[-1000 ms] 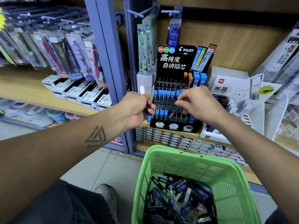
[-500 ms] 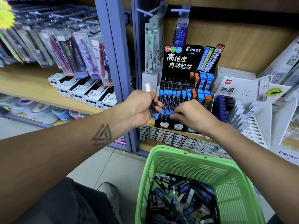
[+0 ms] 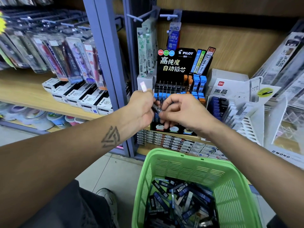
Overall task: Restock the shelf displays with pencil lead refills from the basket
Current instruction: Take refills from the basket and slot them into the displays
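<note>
Right hand has withdrawn from the PILOT display, both hands pinching one refill.

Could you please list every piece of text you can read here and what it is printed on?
"PILOT" and "高纯度 自动铅芯": black lead display.
"BRFV": hanging blue refill pack.
"黑晶" and "HB 0.5": white display.
"PILOT": white pen boxes.
"MONO": white display edge.
Slot labels, shelf-front boxes and basket refills: too small or blurred.

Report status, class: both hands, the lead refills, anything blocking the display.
Left hand grips several refills. Right hand pinches one of them. Pilot display directly behind, nothing in the way. Green basket holds more.
</note>
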`<move>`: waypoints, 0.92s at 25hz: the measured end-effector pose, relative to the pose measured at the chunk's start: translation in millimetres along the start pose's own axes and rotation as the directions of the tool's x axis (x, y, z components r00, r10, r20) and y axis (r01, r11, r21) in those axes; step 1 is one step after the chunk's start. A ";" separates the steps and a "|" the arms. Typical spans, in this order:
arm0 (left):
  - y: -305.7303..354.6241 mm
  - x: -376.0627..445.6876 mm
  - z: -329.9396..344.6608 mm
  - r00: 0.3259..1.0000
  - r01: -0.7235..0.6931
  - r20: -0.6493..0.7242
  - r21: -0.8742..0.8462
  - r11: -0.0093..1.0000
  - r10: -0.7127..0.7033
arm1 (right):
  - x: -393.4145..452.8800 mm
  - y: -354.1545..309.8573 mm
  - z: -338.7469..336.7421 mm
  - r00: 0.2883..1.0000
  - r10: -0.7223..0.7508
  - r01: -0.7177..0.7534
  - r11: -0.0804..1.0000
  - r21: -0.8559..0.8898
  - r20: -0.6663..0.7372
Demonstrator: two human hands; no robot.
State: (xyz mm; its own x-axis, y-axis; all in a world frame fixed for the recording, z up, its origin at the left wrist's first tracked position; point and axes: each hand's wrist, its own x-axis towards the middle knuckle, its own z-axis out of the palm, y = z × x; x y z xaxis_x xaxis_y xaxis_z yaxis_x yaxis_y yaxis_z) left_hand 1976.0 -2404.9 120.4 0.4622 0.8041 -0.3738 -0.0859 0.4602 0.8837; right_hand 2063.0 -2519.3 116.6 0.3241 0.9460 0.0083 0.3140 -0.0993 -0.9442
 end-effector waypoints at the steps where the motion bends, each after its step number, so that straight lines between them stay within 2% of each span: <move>1: 0.3 2.0 -1.4 1.000 -0.001 -0.020 0.013 1.000 0.001 | -0.6 0.0 -6.6 1.000 -0.001 0.001 1.000 0.000 -0.015; 5: 2.1 9.3 -9.8 0.999 -0.006 -0.053 0.093 0.996 0.011 | -1.6 1.9 -43.4 0.982 0.034 -0.031 0.999 0.024 -0.184; 6: 2.2 10.3 -11.4 0.999 0.002 -0.041 0.091 0.996 0.002 | 0.0 3.7 -51.4 0.973 0.029 -0.036 0.999 -0.030 -0.229; 8: 1.5 11.2 -12.2 1.000 0.023 -0.007 0.079 0.997 -0.023 | 6.0 10.1 -62.9 0.959 -0.036 -0.047 0.958 -0.283 -0.281; 10: 0.3 11.2 -11.5 0.999 0.046 0.021 0.069 0.997 -0.047 | 11.1 14.7 -63.5 0.954 -0.123 -0.032 0.864 -0.502 -0.274; 12: -0.9 10.8 -10.2 0.997 0.058 0.039 0.063 0.996 -0.061 | 12.3 15.7 -54.7 0.952 -0.190 0.008 0.796 -0.605 -0.238; 17: -1.6 7.4 -9.4 0.994 0.078 0.069 0.062 0.995 -0.082 | 17.1 26.0 -34.1 0.960 -0.254 0.102 0.712 -0.694 -0.119; 23: 1.8 2.1 -8.9 0.989 0.101 0.104 0.026 0.995 -0.103 | 18.5 25.7 -35.4 0.967 -0.238 0.104 0.700 -0.707 -0.094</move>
State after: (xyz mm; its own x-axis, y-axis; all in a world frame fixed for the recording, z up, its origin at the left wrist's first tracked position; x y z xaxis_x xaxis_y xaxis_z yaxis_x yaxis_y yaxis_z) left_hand 1969.0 -2399.1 118.7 0.5577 0.7092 -0.4314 -0.0162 0.5289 0.8486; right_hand 2108.6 -2515.3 104.1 0.3224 0.9092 0.2636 0.8841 -0.1897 -0.4272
